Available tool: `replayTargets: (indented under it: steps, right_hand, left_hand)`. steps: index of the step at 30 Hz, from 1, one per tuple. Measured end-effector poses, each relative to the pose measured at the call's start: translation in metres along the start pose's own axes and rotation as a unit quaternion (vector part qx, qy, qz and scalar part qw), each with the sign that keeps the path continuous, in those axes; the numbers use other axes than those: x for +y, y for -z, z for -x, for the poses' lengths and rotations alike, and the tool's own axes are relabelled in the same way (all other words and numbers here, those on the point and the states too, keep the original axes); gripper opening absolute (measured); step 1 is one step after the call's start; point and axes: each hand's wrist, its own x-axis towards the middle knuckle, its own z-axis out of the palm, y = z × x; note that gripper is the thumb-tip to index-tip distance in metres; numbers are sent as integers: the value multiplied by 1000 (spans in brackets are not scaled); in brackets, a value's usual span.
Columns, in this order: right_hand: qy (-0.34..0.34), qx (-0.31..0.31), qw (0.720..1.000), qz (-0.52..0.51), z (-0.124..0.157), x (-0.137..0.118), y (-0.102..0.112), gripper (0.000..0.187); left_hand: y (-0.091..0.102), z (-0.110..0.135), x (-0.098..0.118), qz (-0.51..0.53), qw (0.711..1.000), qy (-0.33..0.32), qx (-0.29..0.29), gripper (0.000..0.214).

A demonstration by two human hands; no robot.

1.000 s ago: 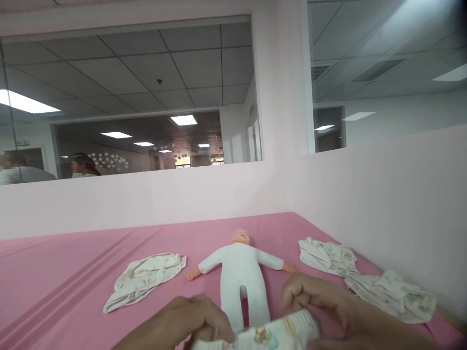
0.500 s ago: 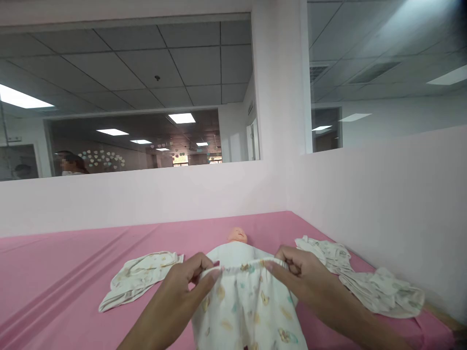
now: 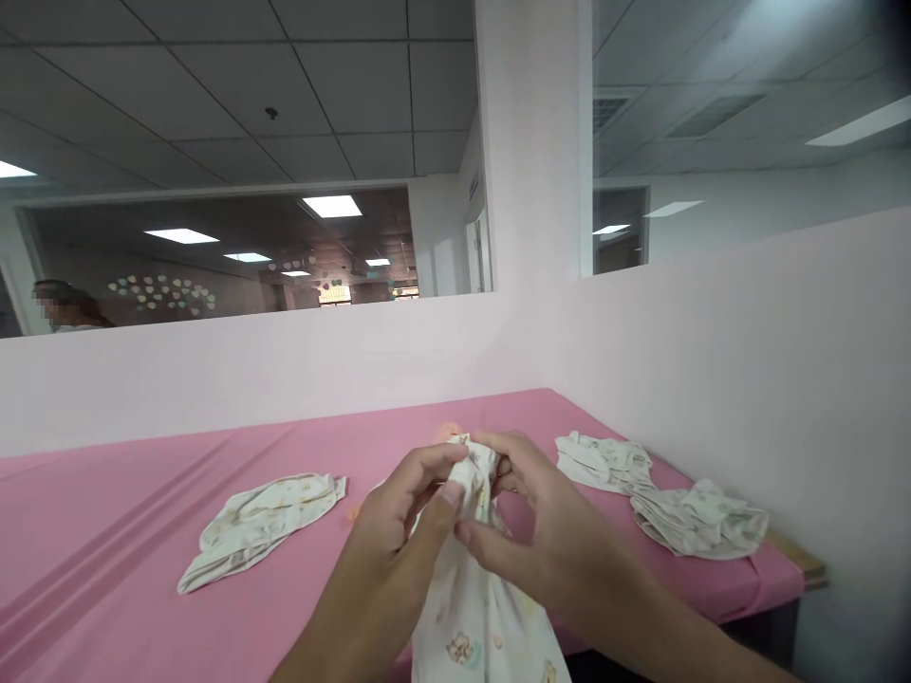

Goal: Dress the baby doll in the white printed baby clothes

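A pair of white baby pants (image 3: 478, 607) with small printed animals hangs from my hands, its upper part bunched into a narrow gather. My left hand (image 3: 407, 520) pinches the gathered cloth between thumb and fingers. On the other side my right hand (image 3: 545, 517) is curled round the same bunch, its thumb stretched toward the left one. Behind them lies a baby doll (image 3: 448, 431); only a bit of its head and a small part at the left show, the rest hidden by hands and cloth.
A folded printed baby garment (image 3: 263, 526) lies to the left on the pink bed sheet (image 3: 128, 531). Two more crumpled garments, one farther back (image 3: 604, 463) and one nearer the edge (image 3: 701, 517), lie at right. White walls with windows (image 3: 249, 247) rise behind; a person (image 3: 67, 305) is beyond the glass.
The waistband was stretched wide between both hands; now the hands have come together and the pants are bunched. The doll's white-clothed body, visible before, is now mostly covered. The view has shifted slightly.
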Motion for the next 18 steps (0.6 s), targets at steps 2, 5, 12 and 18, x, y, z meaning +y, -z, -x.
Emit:
replayTargets:
  steps: [2, 5, 12, 18]
  right_hand:
    - [16, 12, 999, 28, 0, 4, -4, 47]
    - [36, 17, 999, 34, -4, 10, -5, 44]
    - [-37, 38, 996, -65, -7, 1, 5, 42]
    - [-56, -6, 990, -127, -1, -13, 1, 46]
  left_hand:
    - [1, 5, -1, -11, 1000, -16, -2, 36]
    - [1, 11, -1, -29, 999, -44, 7, 35]
    - [-24, 32, -32, 29, 977, 28, 208, 65]
    - [-58, 49, -73, 175, 967, 186, 5, 78]
